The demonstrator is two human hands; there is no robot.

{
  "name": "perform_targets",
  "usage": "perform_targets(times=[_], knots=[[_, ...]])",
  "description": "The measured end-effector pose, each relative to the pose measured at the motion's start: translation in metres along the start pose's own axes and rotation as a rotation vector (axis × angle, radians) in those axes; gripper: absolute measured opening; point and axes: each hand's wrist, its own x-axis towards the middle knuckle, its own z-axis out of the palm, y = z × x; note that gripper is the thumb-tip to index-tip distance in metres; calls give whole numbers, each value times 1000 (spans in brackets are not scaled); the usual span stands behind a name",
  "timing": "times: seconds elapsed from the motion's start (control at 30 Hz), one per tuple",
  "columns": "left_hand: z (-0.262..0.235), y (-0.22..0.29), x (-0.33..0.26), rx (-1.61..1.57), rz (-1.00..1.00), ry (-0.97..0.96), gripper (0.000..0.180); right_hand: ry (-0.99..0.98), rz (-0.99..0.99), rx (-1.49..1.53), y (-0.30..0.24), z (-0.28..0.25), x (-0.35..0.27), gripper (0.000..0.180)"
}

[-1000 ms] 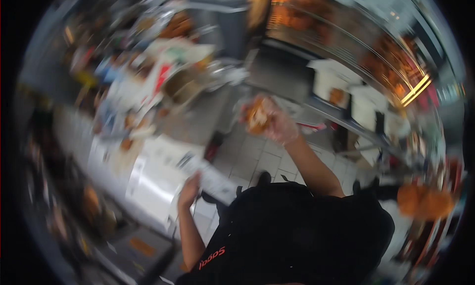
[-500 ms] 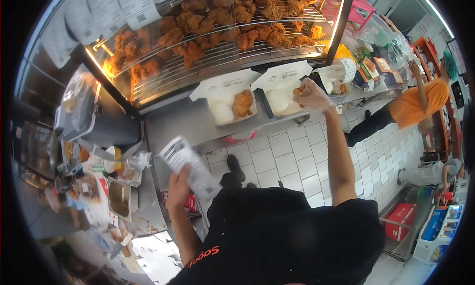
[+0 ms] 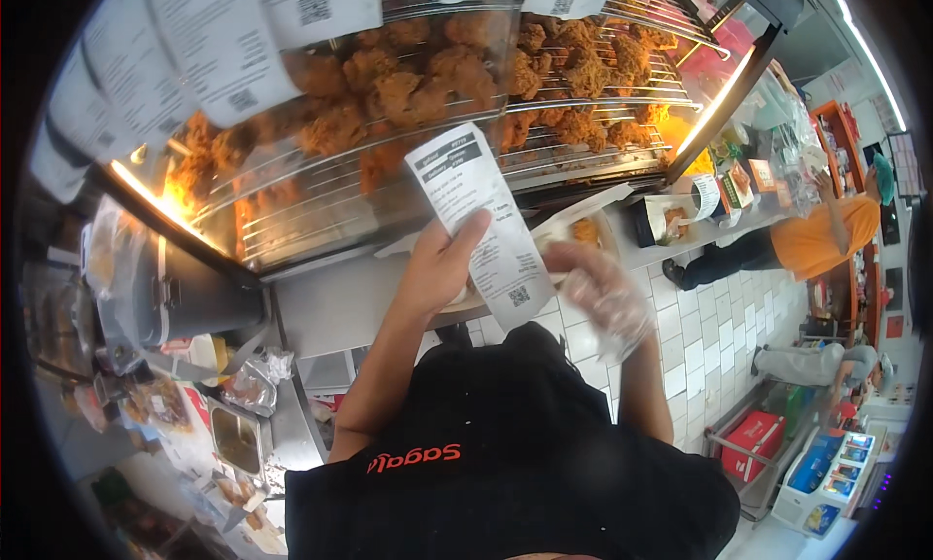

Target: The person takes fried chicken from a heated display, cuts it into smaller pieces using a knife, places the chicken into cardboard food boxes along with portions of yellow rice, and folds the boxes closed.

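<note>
My bare left hand [image 3: 437, 268] grips a long printed paper receipt [image 3: 501, 268] with the thumb across its face, held up in front of the counter. My right hand [image 3: 604, 302], in a clear plastic glove, is just right of the receipt, its fingers pointing toward the paper's edge. Motion smears those fingers, and I cannot tell whether they touch it. Behind both hands, an open white takeaway box [image 3: 610, 237] holds a piece of fried chicken [image 3: 586, 231]. Another box farther left is mostly hidden by the receipt and my left hand.
A lit glass cabinet with racks of fried chicken [image 3: 389, 93] rises beyond the counter [image 3: 326, 312]. Several receipts [image 3: 219, 50] hang on its front. Right of my hands stands another food box [image 3: 653, 220]. A person in orange [image 3: 826, 234] is at the far right; a metal pan [image 3: 236, 438] is at left.
My left hand has raised the receipt up and right, in front of the boxes. My right hand has let go of the chicken in the box and drawn back toward the receipt.
</note>
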Motion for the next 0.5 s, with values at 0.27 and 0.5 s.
perform_targets(times=[0.27,0.5], knots=[[51,26,35,-209,-50,-41,39,-182,311,77,-10,-24,22,25],[114,19,47,-400,81,60,41,-310,244,184,-2,-96,20,23]])
